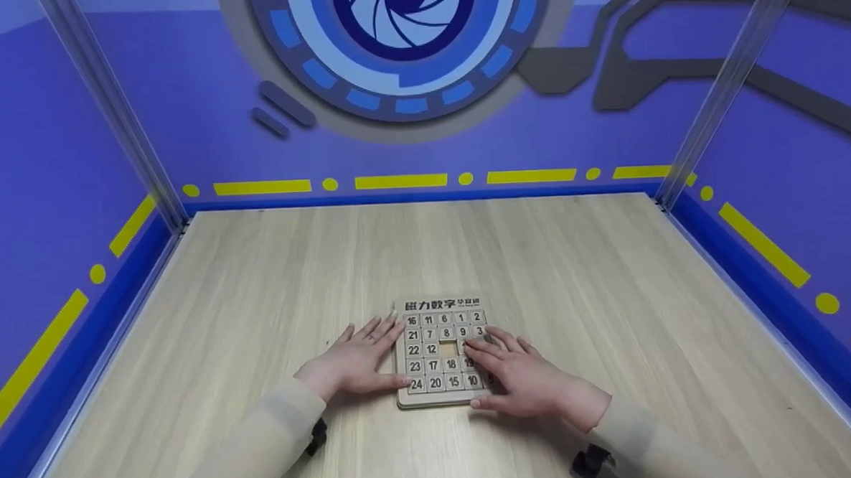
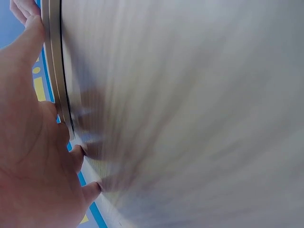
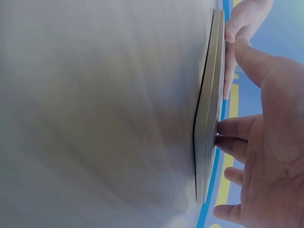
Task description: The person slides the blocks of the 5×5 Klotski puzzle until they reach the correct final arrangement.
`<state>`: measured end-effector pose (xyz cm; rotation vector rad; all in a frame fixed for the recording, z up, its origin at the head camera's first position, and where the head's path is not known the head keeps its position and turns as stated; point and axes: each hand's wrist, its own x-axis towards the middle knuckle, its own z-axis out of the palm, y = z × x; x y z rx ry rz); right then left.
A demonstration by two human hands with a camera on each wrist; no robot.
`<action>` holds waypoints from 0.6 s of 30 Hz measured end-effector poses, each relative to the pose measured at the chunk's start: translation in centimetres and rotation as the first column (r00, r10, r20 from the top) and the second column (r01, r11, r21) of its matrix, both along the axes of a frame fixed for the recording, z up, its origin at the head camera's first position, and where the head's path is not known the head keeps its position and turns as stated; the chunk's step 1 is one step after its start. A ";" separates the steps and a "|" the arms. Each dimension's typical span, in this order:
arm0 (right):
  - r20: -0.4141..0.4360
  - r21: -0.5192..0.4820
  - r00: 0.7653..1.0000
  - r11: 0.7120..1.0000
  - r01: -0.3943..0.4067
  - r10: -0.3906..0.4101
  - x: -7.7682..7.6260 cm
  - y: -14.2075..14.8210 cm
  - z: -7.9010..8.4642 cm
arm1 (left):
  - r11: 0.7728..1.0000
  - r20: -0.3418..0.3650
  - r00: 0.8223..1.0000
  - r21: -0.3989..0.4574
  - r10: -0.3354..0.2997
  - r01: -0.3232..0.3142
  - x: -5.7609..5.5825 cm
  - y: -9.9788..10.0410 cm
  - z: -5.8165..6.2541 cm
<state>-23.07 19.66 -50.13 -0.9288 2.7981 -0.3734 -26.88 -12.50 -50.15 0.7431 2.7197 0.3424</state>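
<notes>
A wooden sliding number puzzle lies flat on the table, its square tiles printed with black numbers and one gap near the middle. My left hand rests along its left edge, fingers extended and thumb at the 24 tile. From the right, my right hand reaches over the board, its fingertips touching a tile just right of the gap and hiding part of the right columns. Its thumb is by the lower right edge. In the right wrist view two fingers meet the top of the board, while the others stay off it.
The pale wood-grain table extends around the puzzle. Blue panels with yellow markings stand behind and at both sides, joined by metal corner posts. Dark straps show at both wrists.
</notes>
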 end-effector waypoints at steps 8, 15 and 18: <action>-0.021 -0.011 1.000 1.000 -0.022 0.021 -0.1 -0.4 0.0 | 1.000 0.006 1.000 0.007 0.001 -0.001 0.1 0.0 0.1; -0.023 -0.001 0.999 1.000 -0.022 0.022 0.0 -0.9 0.2 | 1.000 0.002 1.000 0.002 -0.002 0.002 0.1 0.0 0.0; -0.028 0.000 0.999 1.000 -0.024 0.024 0.0 -1.2 0.2 | 1.000 0.000 1.000 0.010 -0.002 0.002 0.1 0.0 0.1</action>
